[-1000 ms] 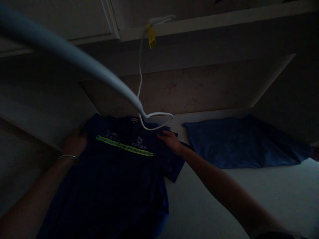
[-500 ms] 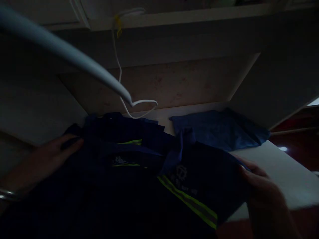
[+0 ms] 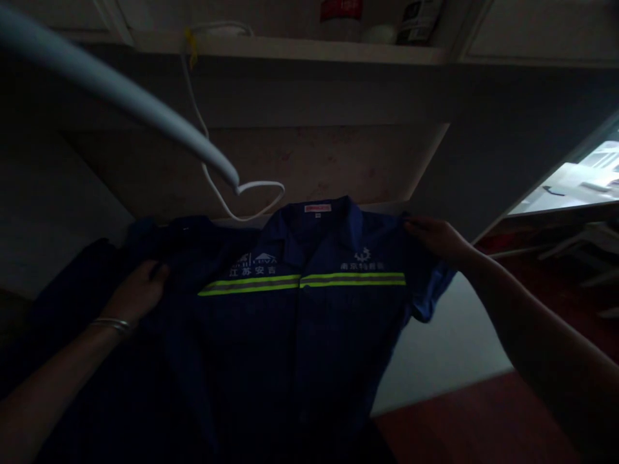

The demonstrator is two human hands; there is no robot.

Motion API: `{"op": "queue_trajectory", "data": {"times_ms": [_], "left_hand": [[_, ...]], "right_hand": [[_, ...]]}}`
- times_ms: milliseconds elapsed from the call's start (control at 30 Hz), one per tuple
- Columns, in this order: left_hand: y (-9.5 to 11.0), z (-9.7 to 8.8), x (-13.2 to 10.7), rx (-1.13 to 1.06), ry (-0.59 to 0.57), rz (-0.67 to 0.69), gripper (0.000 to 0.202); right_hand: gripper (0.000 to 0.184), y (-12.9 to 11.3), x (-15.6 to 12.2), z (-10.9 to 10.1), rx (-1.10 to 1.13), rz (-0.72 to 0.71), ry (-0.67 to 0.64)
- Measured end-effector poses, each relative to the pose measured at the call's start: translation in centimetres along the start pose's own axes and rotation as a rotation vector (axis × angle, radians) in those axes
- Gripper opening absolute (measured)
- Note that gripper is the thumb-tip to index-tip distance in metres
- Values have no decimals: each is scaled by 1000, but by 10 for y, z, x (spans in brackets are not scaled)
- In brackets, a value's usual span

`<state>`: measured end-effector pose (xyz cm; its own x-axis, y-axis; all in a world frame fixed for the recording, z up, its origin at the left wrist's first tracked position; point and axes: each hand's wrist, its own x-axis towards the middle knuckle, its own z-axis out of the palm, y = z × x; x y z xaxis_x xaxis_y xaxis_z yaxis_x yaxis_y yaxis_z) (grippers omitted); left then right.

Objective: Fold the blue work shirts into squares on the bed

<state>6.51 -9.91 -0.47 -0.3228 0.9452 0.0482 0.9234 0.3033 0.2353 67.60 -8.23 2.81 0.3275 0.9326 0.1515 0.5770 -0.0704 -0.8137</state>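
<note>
In the head view, a dark blue shirt [image 3: 300, 335] is spread front up over a pale worktop [image 3: 445, 354], its collar toward the back panel [image 3: 309, 154] and its lower part lost in shadow. The right hand [image 3: 430, 237] holds it at the shoulder on the right, thumb and fingers closed on the cloth. The left hand [image 3: 142, 287], with a bangle [image 3: 115, 324] at the wrist, is on dark cloth at the opposite sleeve, fingers bent; it is too dark to tell whether they grip. A yellow-edged strip [image 3: 353, 279] crosses the chest under pale lettering, and a small label [image 3: 318, 208] sits inside the collar. More dark cloth [image 3: 188, 229] lies behind and beside the left hand. A white cable [image 3: 196, 106] hangs from the shelf [image 3: 300, 49] above, a yellow tag [image 3: 192, 48] near its top, and loops just above the collar. Containers [image 3: 341, 11] stand on the shelf. At right are a red floor [image 3: 464, 412] and a bright opening [image 3: 580, 174].
</note>
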Motion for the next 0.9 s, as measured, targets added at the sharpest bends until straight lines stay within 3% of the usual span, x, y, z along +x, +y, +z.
{"op": "queue_trajectory", "data": {"times_ms": [67, 133, 233, 333, 400, 500, 633, 800, 900], "left_hand": [[3, 9, 12, 29, -20, -86, 60], [2, 24, 20, 68, -73, -122, 58], [-8, 46, 23, 83, -186, -101, 48], [-22, 57, 23, 82, -220, -71, 45], [-27, 57, 26, 70, -205, -52, 51], [-22, 59, 37, 42, -164, 56, 58], [10, 76, 58, 3, -140, 219, 62], [71, 111, 79, 19, -160, 344, 72], [93, 130, 87, 149, -247, 359, 77]], "right_hand": [[25, -1, 31, 32, -313, -155, -68], [31, 0, 49, 69, -480, -190, -128], [31, 9, 58, 117, -541, -155, -184], [41, 30, 59, 141, -572, -143, -196], [48, 53, 59, 139, -577, -103, -180], [53, 94, 54, 116, -525, 35, -161], [52, 138, 31, 84, -274, 231, -277], [46, 147, 5, 87, -136, 334, -351], [33, 141, 4, 95, -59, 367, -327]]}}
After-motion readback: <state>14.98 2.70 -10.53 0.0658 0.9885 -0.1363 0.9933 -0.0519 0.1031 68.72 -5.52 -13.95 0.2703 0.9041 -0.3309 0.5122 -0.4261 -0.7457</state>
